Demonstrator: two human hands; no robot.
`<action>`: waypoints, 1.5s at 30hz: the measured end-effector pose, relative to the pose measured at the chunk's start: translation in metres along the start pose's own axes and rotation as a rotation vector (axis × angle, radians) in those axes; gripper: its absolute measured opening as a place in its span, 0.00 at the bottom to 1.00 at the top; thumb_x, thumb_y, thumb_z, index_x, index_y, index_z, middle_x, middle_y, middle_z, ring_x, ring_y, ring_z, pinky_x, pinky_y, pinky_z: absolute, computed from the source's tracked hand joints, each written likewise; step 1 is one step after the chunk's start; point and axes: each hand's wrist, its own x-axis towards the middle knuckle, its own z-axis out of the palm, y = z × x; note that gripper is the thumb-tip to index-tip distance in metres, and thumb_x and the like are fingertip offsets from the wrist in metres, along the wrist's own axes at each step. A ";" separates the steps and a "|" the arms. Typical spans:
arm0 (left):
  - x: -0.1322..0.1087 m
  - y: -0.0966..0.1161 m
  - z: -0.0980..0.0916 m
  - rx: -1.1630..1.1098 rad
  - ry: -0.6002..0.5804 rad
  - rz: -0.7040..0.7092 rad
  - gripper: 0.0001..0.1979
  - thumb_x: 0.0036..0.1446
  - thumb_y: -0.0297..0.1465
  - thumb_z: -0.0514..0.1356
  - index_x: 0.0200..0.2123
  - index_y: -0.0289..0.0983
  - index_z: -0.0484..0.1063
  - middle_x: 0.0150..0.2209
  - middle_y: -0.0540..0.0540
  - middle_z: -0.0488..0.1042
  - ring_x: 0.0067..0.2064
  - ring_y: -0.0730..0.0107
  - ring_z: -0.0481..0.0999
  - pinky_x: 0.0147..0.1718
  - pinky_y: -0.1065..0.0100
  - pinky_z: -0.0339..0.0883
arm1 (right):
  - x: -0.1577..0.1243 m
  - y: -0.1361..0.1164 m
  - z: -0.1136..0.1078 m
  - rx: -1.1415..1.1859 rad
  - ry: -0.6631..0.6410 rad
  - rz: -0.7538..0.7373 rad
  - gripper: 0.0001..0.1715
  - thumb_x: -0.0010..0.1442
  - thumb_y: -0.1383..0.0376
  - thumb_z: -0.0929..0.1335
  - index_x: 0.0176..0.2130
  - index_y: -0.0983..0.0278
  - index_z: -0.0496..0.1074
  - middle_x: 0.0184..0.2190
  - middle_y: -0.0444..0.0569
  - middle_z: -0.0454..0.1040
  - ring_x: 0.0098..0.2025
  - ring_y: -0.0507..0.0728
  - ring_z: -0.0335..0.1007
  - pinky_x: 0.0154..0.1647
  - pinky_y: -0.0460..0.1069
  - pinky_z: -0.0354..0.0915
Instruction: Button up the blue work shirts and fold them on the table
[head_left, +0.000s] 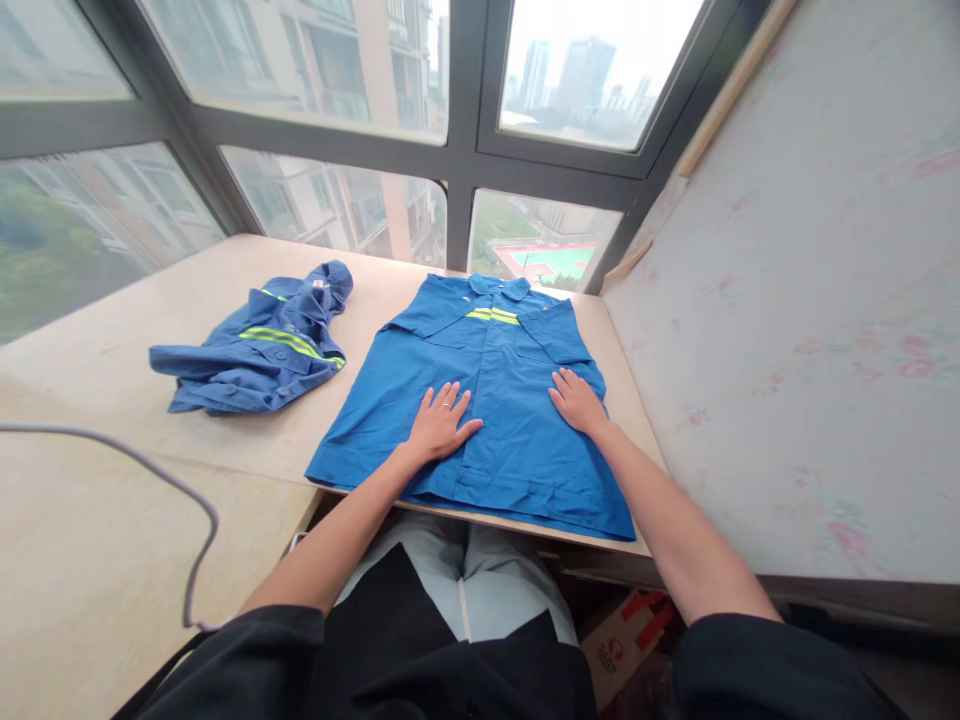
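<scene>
Jacket (510, 400) lay front up on the table (255, 450), its hem (547, 508) along the near edge, its sleeves (559, 335) folded over the chest. The left hand (441, 425) and right hand (580, 402) rested flat on it, left fingers spread, right ones closer together, neither grasping anything. Uneven pressing could well ruck the cloth or skew the front; a pull toward the near side might drag the hem off, and a leftward slide might bunch it against the crumpled garment (251, 350).
</scene>
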 end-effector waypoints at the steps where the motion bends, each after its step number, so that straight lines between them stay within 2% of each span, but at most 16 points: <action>1: 0.003 0.000 -0.001 -0.012 -0.002 0.004 0.36 0.65 0.53 0.42 0.67 0.38 0.57 0.69 0.38 0.52 0.71 0.53 0.48 0.68 0.47 0.40 | 0.003 -0.001 -0.003 -0.018 -0.006 0.007 0.31 0.70 0.59 0.55 0.64 0.72 0.61 0.66 0.64 0.58 0.68 0.66 0.53 0.65 0.63 0.55; 4: -0.001 0.001 -0.008 -0.058 -0.027 0.015 0.33 0.67 0.50 0.41 0.65 0.35 0.60 0.69 0.37 0.54 0.71 0.53 0.49 0.67 0.47 0.42 | 0.004 -0.016 -0.013 -0.032 0.015 0.014 0.30 0.69 0.62 0.56 0.64 0.75 0.61 0.65 0.69 0.58 0.67 0.70 0.55 0.63 0.66 0.55; 6: -0.015 0.005 -0.011 -0.078 -0.056 0.038 0.34 0.67 0.50 0.41 0.65 0.34 0.60 0.69 0.36 0.54 0.70 0.53 0.50 0.67 0.47 0.43 | -0.009 -0.037 -0.019 0.034 0.077 -0.034 0.31 0.69 0.61 0.57 0.65 0.74 0.59 0.66 0.69 0.57 0.68 0.69 0.53 0.64 0.66 0.55; 10: -0.063 0.015 -0.014 -0.060 -0.084 0.179 0.39 0.65 0.54 0.43 0.67 0.30 0.55 0.70 0.33 0.50 0.71 0.52 0.46 0.68 0.47 0.40 | -0.068 -0.092 -0.024 0.256 0.159 -0.241 0.34 0.70 0.55 0.58 0.68 0.67 0.53 0.69 0.61 0.53 0.71 0.64 0.47 0.67 0.63 0.53; 13: -0.099 0.015 -0.015 -0.025 -0.081 0.288 0.46 0.60 0.58 0.48 0.68 0.29 0.53 0.70 0.32 0.48 0.72 0.49 0.43 0.68 0.47 0.38 | -0.119 -0.122 -0.027 0.304 0.077 -0.383 0.33 0.70 0.55 0.59 0.68 0.66 0.54 0.69 0.59 0.53 0.71 0.63 0.45 0.68 0.63 0.51; 15: -0.114 0.010 -0.016 -0.016 -0.081 0.354 0.48 0.56 0.59 0.53 0.68 0.31 0.52 0.70 0.32 0.48 0.71 0.48 0.44 0.68 0.48 0.38 | -0.144 -0.130 -0.031 0.287 0.014 -0.419 0.33 0.69 0.55 0.60 0.68 0.65 0.56 0.69 0.59 0.53 0.71 0.64 0.44 0.69 0.65 0.47; 17: -0.122 0.004 -0.019 -0.015 -0.082 0.399 0.42 0.58 0.52 0.57 0.68 0.33 0.54 0.70 0.34 0.49 0.71 0.50 0.46 0.68 0.50 0.41 | -0.158 -0.131 -0.037 0.270 -0.026 -0.416 0.36 0.68 0.52 0.62 0.68 0.65 0.55 0.69 0.59 0.52 0.72 0.65 0.42 0.70 0.66 0.45; 20: -0.126 -0.002 -0.023 -0.036 -0.087 0.416 0.29 0.60 0.34 0.58 0.65 0.39 0.61 0.68 0.39 0.56 0.69 0.56 0.54 0.67 0.53 0.50 | -0.167 -0.129 -0.043 0.271 -0.063 -0.408 0.44 0.63 0.46 0.65 0.68 0.67 0.54 0.69 0.62 0.50 0.72 0.68 0.41 0.70 0.66 0.44; 23: -0.125 -0.005 -0.029 -0.103 -0.091 0.444 0.26 0.58 0.25 0.56 0.60 0.42 0.68 0.64 0.42 0.64 0.66 0.60 0.62 0.63 0.56 0.58 | -0.170 -0.129 -0.046 0.288 -0.066 -0.399 0.45 0.61 0.47 0.67 0.67 0.67 0.56 0.68 0.63 0.52 0.71 0.68 0.44 0.69 0.67 0.46; 26: -0.123 -0.005 -0.036 -0.196 -0.074 0.441 0.22 0.59 0.24 0.53 0.55 0.41 0.73 0.58 0.44 0.72 0.60 0.62 0.71 0.59 0.59 0.64 | -0.173 -0.131 -0.047 0.314 -0.054 -0.404 0.41 0.61 0.52 0.69 0.66 0.67 0.58 0.67 0.62 0.57 0.70 0.68 0.49 0.69 0.66 0.47; 30: -0.120 -0.002 -0.044 -0.192 -0.078 0.327 0.21 0.60 0.24 0.51 0.52 0.41 0.75 0.49 0.46 0.79 0.49 0.63 0.80 0.49 0.63 0.72 | -0.176 -0.128 -0.050 0.355 -0.069 -0.429 0.37 0.61 0.58 0.70 0.65 0.65 0.61 0.66 0.59 0.60 0.69 0.68 0.51 0.68 0.67 0.50; 32: -0.119 -0.002 -0.048 -0.147 -0.098 0.289 0.19 0.61 0.25 0.51 0.51 0.41 0.76 0.44 0.45 0.81 0.43 0.63 0.82 0.43 0.65 0.73 | -0.176 -0.121 -0.055 0.412 -0.054 -0.398 0.27 0.64 0.66 0.65 0.61 0.63 0.67 0.61 0.54 0.67 0.65 0.63 0.61 0.66 0.62 0.57; 34: -0.118 -0.005 -0.052 -0.121 -0.102 0.268 0.19 0.61 0.26 0.52 0.50 0.41 0.77 0.41 0.46 0.82 0.41 0.63 0.82 0.39 0.68 0.73 | -0.174 -0.110 -0.062 0.471 -0.034 -0.316 0.22 0.65 0.70 0.62 0.56 0.61 0.73 0.54 0.50 0.75 0.57 0.59 0.71 0.61 0.55 0.66; 38: -0.117 -0.020 -0.066 -0.075 -0.091 0.181 0.18 0.61 0.26 0.52 0.48 0.42 0.78 0.42 0.46 0.82 0.40 0.64 0.81 0.39 0.69 0.71 | -0.168 -0.081 -0.084 0.465 -0.012 -0.133 0.17 0.66 0.64 0.63 0.47 0.59 0.79 0.45 0.47 0.81 0.46 0.60 0.79 0.49 0.52 0.73; 42: -0.117 -0.032 -0.092 -0.051 -0.075 0.036 0.16 0.61 0.28 0.53 0.44 0.42 0.80 0.41 0.46 0.82 0.41 0.61 0.81 0.38 0.67 0.71 | -0.159 -0.062 -0.105 0.404 0.036 -0.086 0.16 0.65 0.64 0.62 0.43 0.59 0.79 0.41 0.47 0.82 0.44 0.61 0.80 0.44 0.53 0.74; 45: -0.115 -0.033 -0.121 -0.073 0.039 -0.010 0.16 0.61 0.29 0.51 0.43 0.42 0.79 0.41 0.46 0.82 0.41 0.61 0.81 0.39 0.66 0.71 | -0.149 -0.058 -0.125 0.384 0.091 -0.090 0.16 0.65 0.63 0.63 0.42 0.57 0.79 0.40 0.45 0.82 0.41 0.61 0.80 0.41 0.53 0.74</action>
